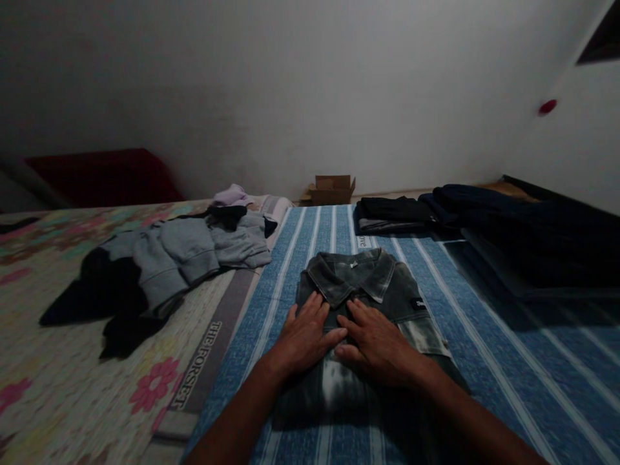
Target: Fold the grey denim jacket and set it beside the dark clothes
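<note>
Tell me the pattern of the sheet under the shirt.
Blue sheet with white stripes, head view.

Both hands, left (pixel 304 336) and right (pixel 375 342), lie flat on a folded grey shirt (pixel 368 284)

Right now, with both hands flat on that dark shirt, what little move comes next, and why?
Probably slide both hands outward to smooth the cloth. The left hand and right hand lie flat, side by side, on the middle of the folded dark shirt on the blue striped sheet, so its sides look unpressed.
</note>
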Available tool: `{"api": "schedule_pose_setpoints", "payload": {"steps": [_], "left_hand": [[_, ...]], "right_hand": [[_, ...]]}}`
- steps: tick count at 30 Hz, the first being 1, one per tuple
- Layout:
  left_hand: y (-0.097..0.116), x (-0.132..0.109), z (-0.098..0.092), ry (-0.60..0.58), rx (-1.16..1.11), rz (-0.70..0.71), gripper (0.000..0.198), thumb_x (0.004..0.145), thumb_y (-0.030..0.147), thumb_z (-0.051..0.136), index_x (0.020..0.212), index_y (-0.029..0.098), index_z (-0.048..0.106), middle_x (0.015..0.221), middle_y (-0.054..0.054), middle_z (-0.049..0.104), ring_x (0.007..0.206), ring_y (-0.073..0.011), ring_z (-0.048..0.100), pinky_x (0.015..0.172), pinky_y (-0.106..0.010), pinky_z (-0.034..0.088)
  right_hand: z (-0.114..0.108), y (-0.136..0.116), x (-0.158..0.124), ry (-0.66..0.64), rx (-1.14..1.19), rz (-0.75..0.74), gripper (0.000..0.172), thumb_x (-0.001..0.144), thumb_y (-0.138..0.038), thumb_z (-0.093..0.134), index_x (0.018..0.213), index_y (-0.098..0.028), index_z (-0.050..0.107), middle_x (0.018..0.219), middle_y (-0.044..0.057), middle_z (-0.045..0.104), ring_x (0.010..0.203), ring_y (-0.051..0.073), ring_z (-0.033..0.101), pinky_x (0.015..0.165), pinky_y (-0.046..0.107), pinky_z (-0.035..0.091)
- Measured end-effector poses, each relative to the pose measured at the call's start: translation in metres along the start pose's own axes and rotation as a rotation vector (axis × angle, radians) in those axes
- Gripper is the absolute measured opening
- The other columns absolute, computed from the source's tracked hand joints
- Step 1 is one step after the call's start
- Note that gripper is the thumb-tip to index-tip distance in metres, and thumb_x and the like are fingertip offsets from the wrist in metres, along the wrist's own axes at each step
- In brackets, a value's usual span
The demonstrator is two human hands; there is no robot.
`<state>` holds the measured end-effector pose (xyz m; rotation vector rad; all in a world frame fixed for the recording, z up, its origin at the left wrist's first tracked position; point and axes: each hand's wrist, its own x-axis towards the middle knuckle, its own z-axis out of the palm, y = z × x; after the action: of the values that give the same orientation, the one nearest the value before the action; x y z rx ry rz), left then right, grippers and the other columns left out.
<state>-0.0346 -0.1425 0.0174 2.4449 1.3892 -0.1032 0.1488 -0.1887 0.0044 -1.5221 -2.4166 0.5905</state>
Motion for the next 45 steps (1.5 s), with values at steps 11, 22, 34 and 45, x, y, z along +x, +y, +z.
{"api": "schedule_pose_setpoints", "payload": {"steps": [11, 22, 34, 45], "left_hand": [[-0.025, 0.016, 0.008, 0.07, -0.033, -0.133, 0.064, 0.095, 0.048, 0.027, 0.15, 0.016, 0.019, 0.158, -0.015, 0.013, 0.145, -0.0279, 0.009, 0.112, -0.056, 0.016], [0.01, -0.007, -0.002, 0.261, 0.09, -0.101, 0.039, 0.091, 0.025, 0.042, 0.127, 0.014, 0.051, 0.143, -0.014, 0.046, 0.138, -0.0269, 0.033, 0.113, -0.051, 0.022], [0.018, -0.007, 0.013, 0.244, -0.064, 0.236, 0.031, 0.083, 0.006, 0.042, 0.103, 0.019, 0.062, 0.107, -0.005, 0.067, 0.102, -0.0191, 0.059, 0.095, -0.035, 0.045], [0.01, 0.047, 0.001, 0.629, 0.056, 0.244, 0.03, 0.081, 0.003, 0.047, 0.105, 0.013, 0.062, 0.119, -0.011, 0.062, 0.11, -0.0239, 0.051, 0.098, -0.038, 0.044]], "right_hand": [[0.002, 0.001, -0.001, -0.018, -0.022, -0.005, 0.063, 0.092, -0.058, 0.041, 0.14, -0.018, 0.046, 0.151, 0.021, 0.027, 0.141, 0.036, 0.02, 0.111, 0.053, 0.022], [-0.001, 0.0, 0.0, -0.035, -0.032, -0.01, 0.06, 0.092, -0.057, 0.041, 0.14, -0.021, 0.047, 0.151, 0.021, 0.028, 0.14, 0.038, 0.021, 0.11, 0.052, 0.023], [0.002, 0.001, 0.001, -0.018, 0.0, -0.018, 0.049, 0.092, -0.05, 0.045, 0.13, -0.021, 0.057, 0.151, 0.02, 0.027, 0.14, 0.038, 0.021, 0.111, 0.052, 0.021], [-0.009, -0.006, 0.0, -0.062, 0.014, 0.009, 0.055, 0.092, -0.054, 0.045, 0.138, -0.024, 0.049, 0.152, 0.02, 0.024, 0.141, 0.039, 0.018, 0.112, 0.051, 0.02]]}}
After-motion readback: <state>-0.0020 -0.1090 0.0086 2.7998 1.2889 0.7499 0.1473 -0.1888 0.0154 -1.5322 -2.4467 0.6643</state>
